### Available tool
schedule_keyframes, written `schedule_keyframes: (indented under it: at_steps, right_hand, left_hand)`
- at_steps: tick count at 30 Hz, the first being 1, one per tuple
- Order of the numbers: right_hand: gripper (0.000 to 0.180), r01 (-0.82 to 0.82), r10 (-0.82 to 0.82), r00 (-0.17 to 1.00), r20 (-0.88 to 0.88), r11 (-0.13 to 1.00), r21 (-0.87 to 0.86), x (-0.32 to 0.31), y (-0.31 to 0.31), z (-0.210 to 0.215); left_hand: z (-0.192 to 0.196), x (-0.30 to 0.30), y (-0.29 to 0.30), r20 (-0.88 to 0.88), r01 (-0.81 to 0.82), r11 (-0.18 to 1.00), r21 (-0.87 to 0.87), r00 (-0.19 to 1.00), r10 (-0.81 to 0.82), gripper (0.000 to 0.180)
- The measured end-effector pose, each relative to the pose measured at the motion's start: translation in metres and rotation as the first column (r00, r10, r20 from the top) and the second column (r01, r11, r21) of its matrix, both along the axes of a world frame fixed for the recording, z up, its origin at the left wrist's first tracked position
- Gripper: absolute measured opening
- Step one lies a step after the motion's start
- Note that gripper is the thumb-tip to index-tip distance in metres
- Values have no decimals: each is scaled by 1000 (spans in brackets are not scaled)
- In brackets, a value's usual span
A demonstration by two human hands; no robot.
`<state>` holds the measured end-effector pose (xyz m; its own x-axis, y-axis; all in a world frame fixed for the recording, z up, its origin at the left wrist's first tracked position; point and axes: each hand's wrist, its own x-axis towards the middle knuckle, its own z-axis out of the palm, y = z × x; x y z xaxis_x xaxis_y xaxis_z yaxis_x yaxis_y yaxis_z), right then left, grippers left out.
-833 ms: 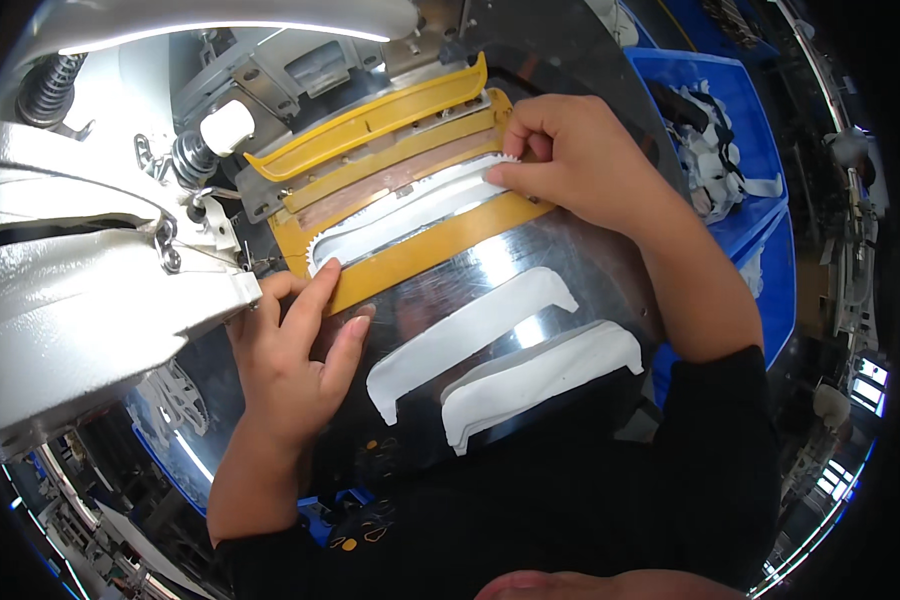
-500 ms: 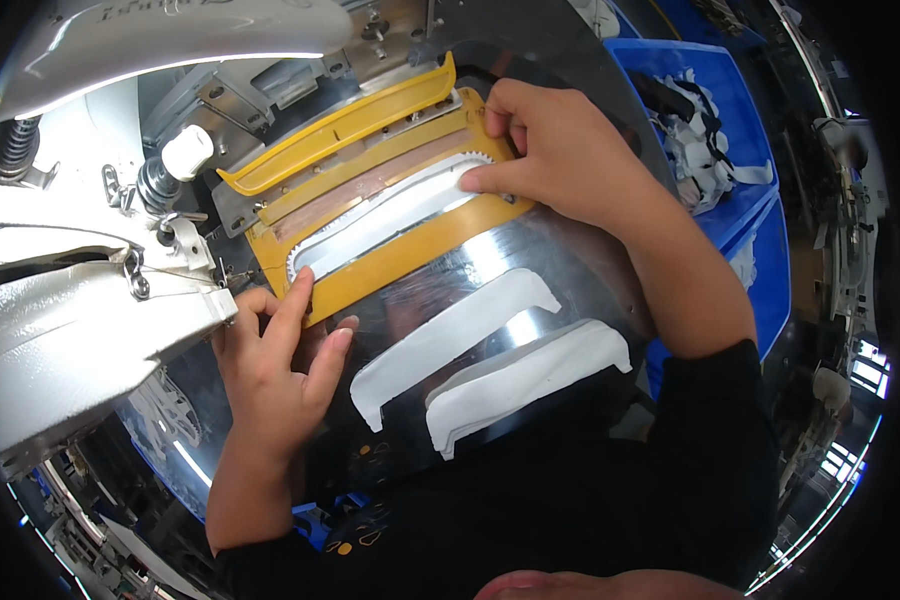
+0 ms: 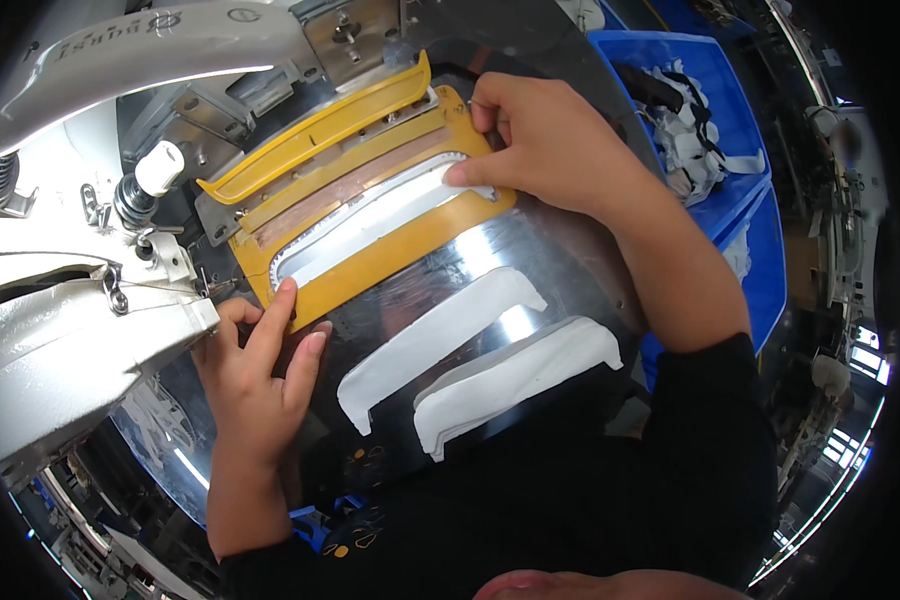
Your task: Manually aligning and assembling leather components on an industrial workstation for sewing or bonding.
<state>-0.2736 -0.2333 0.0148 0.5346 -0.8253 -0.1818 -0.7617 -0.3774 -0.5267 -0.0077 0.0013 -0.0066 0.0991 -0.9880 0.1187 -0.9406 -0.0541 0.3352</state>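
A yellow sewing template [image 3: 395, 250] lies on the shiny machine bed, with a curved white fabric piece [image 3: 370, 215] inside its toothed-edged slot. My left hand [image 3: 255, 370] touches the template's near left corner with a stretched index fingertip; its thumb stands apart, and the hand is open. At the right end, my right hand [image 3: 555, 145] is closed on the template's edge, its curled index finger at the far corner and its thumb pressing on the white piece. Closer to me lie a single white collar-shaped piece [image 3: 440, 345] and a small stack of similar pieces [image 3: 520, 385].
A white sewing machine head [image 3: 80, 320] stands close at left, its needle area beside the template's left end. A raised yellow flap [image 3: 315, 130] runs along the template's far side. Blue bins [image 3: 760, 220] with white and black scraps stand at right.
The template, machine and white pieces all appear slightly further left in the picture, as if the view shifted. Both hands keep the same places on the template.
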Motion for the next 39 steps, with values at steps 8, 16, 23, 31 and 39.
schedule_keyframes:
  at_steps: [8,16,23,31,39]
  right_hand:
    - [45,-36,39,998,-54,998,54,0,-2,7]
    - [38,-33,35,999,-11,991,133,-4,-3,7]
    - [37,-44,44,999,0,986,162,-6,-2,10]
    - [33,-88,80,994,68,989,117,-9,-1,7]
    - [28,-504,628,737,250,757,-417,5,19,3]
  left_hand:
    - [7,2,1,55,57,998,-11,997,-57,46]
    - [12,4,-1,102,119,992,-37,988,-115,42]
    - [9,11,-4,124,219,975,-43,969,-212,41]
    - [7,11,-5,170,234,972,-7,958,-229,39]
    - [4,11,-7,107,227,974,-20,969,-224,40]
